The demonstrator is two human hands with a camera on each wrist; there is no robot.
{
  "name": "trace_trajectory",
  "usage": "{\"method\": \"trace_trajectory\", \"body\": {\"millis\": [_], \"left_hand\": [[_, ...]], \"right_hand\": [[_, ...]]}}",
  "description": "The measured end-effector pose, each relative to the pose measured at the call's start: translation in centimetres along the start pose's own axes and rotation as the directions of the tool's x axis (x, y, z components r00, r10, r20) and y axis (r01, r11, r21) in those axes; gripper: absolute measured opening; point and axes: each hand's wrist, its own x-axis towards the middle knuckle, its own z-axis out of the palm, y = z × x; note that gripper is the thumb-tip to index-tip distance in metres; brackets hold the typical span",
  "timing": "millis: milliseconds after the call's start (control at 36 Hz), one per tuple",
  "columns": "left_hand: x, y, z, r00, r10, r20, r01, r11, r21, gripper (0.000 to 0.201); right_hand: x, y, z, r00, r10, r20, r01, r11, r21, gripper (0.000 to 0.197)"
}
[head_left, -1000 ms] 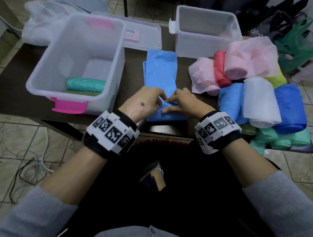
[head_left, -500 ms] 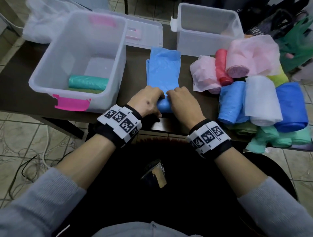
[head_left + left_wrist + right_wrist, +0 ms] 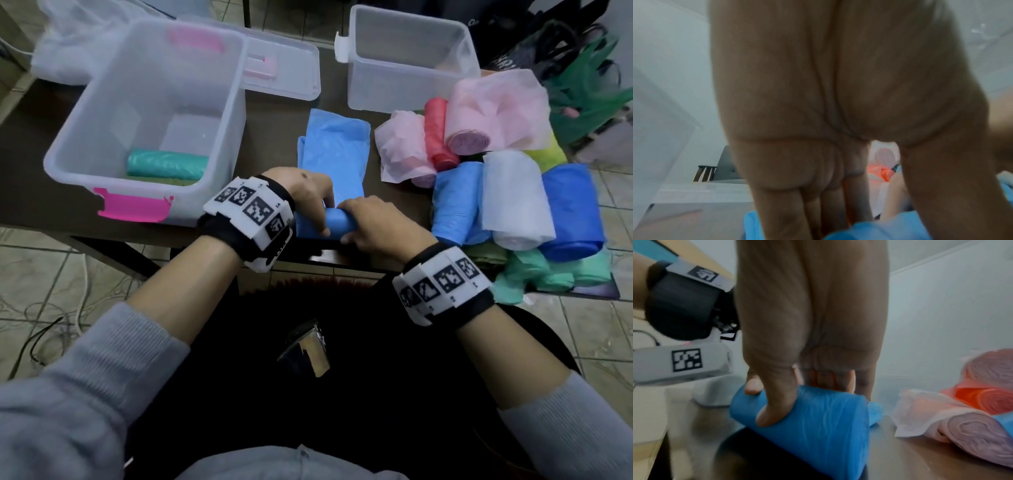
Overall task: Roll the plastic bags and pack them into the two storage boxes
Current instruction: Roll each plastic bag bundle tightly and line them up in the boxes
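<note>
Hands at near table edge, both on light-blue plastic bag (image 3: 334, 154), which lies flat on dark table (image 3: 27, 178) btwn the two storage boxes, its near end wound into a roll (image 3: 337, 222). Left hand (image 3: 310, 195) grasps roll's left end, fingers (image 3: 789, 216) curled over the top. Right hand (image 3: 375, 226) grasps roll's right end; thumb (image 3: 774, 404) under, fingers over (right wrist view). Unrolled part of bag extends away from person toward far box. Left storage box (image 3: 68, 150), clear w/ pink latch, holds one green roll (image 3: 168, 164) on its floor, lying over a second, darker item that cannot be made out. Its lid (image 3: 291, 65) lies behind it. Far storage box (image 3: 407, 78), clear, stands upright to the right of lid. Pile of bags (image 3: 513, 185) (pink, red, blue, white, yellow, green), some rolled, some loose, on table at right, just beside blue bag.
</note>
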Motion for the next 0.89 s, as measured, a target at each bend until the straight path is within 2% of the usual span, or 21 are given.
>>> {"method": "trace_trajectory", "body": {"millis": [83,167,222,306,361,444,500,583,667,778,833,889], "left_hand": [[-0.1,-0.1,-0.5,1.0,-0.018,-0.008,0.017,0.999,-0.05,0.043],[-0.4,0.0,-0.4,0.999,-0.026,-0.033,0.023,0.997,-0.068,0.037],[-0.4,0.2,0.1,0.988,-0.054,-0.147,0.045,0.997,-0.059,0.042],[-1.0,1.0,1.2,0.924,-0.055,-0.379,0.039,0.998,-0.05,0.039],[-1.3,1.5,2.0,0.9,-0.028,-0.435,0.013,0.999,-0.038,0.034],[-1.7,2.1,3.1,0.901,-0.026,-0.433,0.032,0.999,0.007,0.042],[-1.7,2.2,3.5,0.91,-0.019,-0.415,0.038,0.999,0.038,0.052],[-1.4,1.8,3.7,0.912,-0.006,-0.411,0.031,0.998,0.052,0.062],[-1.3,1.3,3.6,0.917,0.016,-0.399,0.018,0.997,0.081,0.063],[-1.3,1.3,3.0,0.919,0.045,-0.392,0.012,0.99,0.143,0.054],[-1.3,1.3,2.5,0.923,0.044,-0.381,0.017,0.988,0.154,0.047],[-1.3,1.3,2.0,0.928,0.042,-0.371,0.012,0.989,0.144,0.039]], "right_hand": [[0.7,0.5,-1.4,0.994,-0.014,0.109,0.005,0.996,0.086,0.046],[1.6,0.9,-3.0,0.978,-0.039,0.207,0.022,0.996,0.082,0.045],[2.6,1.0,-3.8,0.963,-0.041,0.267,0.023,0.997,0.072,0.045],[3.7,1.1,-4.2,0.944,-0.011,0.331,0.001,1.0,0.031,0.044],[4.1,1.3,-4.3,0.937,0.012,0.35,-0.025,0.999,0.033,0.04],[4.5,1.8,-4.3,0.933,0.021,0.359,-0.058,0.994,0.093,0.043],[4.5,2.1,-3.9,0.948,0.049,0.315,-0.099,0.985,0.142,0.055],[3.8,2.4,-3.0,0.985,0.092,0.144,-0.121,0.971,0.208,0.065],[2.7,1.9,-2.5,0.996,0.069,-0.052,-0.056,0.973,0.223,0.056],[1.6,0.6,-1.3,0.981,0.08,-0.177,-0.053,0.987,0.151,0.036],[0.7,-0.3,-0.5,0.965,0.08,-0.249,-0.073,0.997,0.036,0.03],[-0.1,-1.4,0.8,0.959,0.075,-0.271,-0.087,0.996,-0.031,0.037]]}}
